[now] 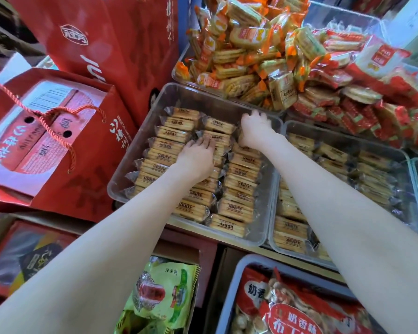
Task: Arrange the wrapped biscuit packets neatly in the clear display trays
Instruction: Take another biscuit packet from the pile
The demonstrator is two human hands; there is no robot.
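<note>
A clear display tray [191,97] holds three columns of tan wrapped biscuit packets [239,184], laid edge to edge. My left hand [198,160] rests palm down on the middle column, its fingers pressing on the packets near the far end. At the tray's far right corner, my right hand [255,131] has its fingers curled over a biscuit packet [242,139] at the top of the right column; the hand hides most of that packet. A second clear tray [343,138] to the right holds more of the same packets.
Red gift bags [70,145] stand close against the tray's left side. Behind the trays are loose heaps of orange-wrapped packets [251,56] and red-wrapped packets [362,109]. Below the shelf edge lie a green bag [164,295] and a grey bin [229,297] of red snack bags.
</note>
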